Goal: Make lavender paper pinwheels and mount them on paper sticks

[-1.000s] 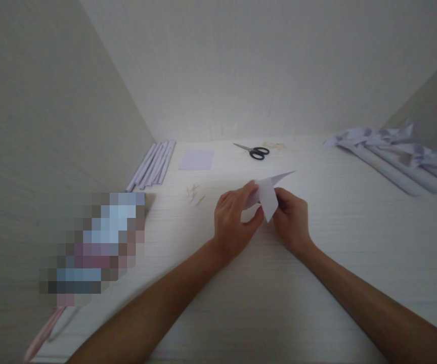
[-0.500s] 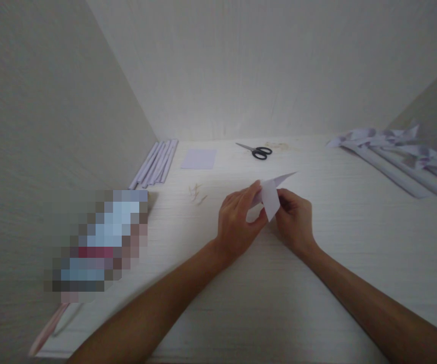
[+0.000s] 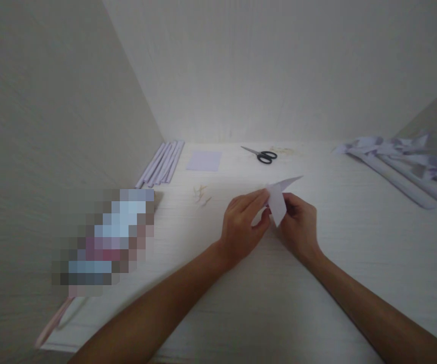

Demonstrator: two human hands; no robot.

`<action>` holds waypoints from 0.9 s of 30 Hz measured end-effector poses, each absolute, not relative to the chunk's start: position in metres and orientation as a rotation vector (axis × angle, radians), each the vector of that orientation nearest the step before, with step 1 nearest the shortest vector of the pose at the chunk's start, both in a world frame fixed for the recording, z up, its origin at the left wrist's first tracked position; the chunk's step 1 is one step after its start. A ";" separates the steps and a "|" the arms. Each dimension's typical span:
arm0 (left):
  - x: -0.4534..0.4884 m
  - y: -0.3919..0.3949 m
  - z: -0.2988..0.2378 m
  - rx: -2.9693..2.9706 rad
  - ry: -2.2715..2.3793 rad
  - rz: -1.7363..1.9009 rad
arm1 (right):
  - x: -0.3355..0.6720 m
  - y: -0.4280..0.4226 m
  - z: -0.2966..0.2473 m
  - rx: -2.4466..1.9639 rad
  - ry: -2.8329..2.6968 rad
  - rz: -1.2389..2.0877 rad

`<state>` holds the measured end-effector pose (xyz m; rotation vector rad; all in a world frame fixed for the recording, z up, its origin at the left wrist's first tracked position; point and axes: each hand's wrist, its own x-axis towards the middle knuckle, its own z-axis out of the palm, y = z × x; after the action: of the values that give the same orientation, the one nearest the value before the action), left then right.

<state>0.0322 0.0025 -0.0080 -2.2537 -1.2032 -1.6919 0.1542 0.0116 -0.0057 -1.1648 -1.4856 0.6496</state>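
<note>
Above the middle of the white table, my left hand [image 3: 243, 222] pinches a white paper pinwheel [image 3: 277, 205] from the left, thumb and fingers at its edge. My right hand [image 3: 301, 222] is closed on its right side, its fingertips partly hidden behind the paper. One flap hangs down between the hands, and a pointed one sticks out to the upper right. Beyond the hands lie black-handled scissors [image 3: 264, 157] and a flat square of pale paper [image 3: 204, 161].
Several rolled paper sticks [image 3: 161, 164] lie at the back left. At the right are several paper pinwheels on sticks [image 3: 400, 167]. Small tan bits [image 3: 202, 194] are scattered left of the hands. A blurred-out object [image 3: 116, 227] stands along the left edge. Walls close off the back and sides.
The whole view has shifted slightly, so everything sits a little further right and mostly lower. Both hands keep hold of the pinwheel, whose hanging flap has turned slightly.
</note>
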 end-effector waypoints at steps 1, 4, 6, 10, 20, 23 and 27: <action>0.032 0.003 -0.009 -2.263 -1.185 -1.696 | 0.154 0.011 -0.005 -1.162 -1.491 0.646; 0.032 0.003 -0.010 -2.280 -1.167 -1.707 | 0.154 0.010 -0.001 -1.159 -1.517 0.630; 0.032 0.002 -0.010 -2.271 -1.159 -1.717 | 0.154 0.008 0.002 -1.160 -1.528 0.610; 0.033 0.001 -0.010 -2.266 -1.159 -1.731 | 0.154 0.006 0.005 -1.161 -1.530 0.581; 0.032 0.001 -0.009 -2.256 -1.131 -1.704 | 0.156 0.006 0.003 -1.164 -1.562 0.528; 0.033 0.001 -0.009 -2.273 -1.135 -1.696 | 0.156 0.006 0.003 -1.169 -1.563 0.518; 0.033 0.002 -0.010 -2.285 -1.150 -1.691 | 0.157 0.006 0.001 -1.170 -1.629 0.471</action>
<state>0.0329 0.0015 -0.0097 -2.2852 -1.1498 -1.6915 0.1570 0.0063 0.0008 -1.1701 -1.6290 0.4708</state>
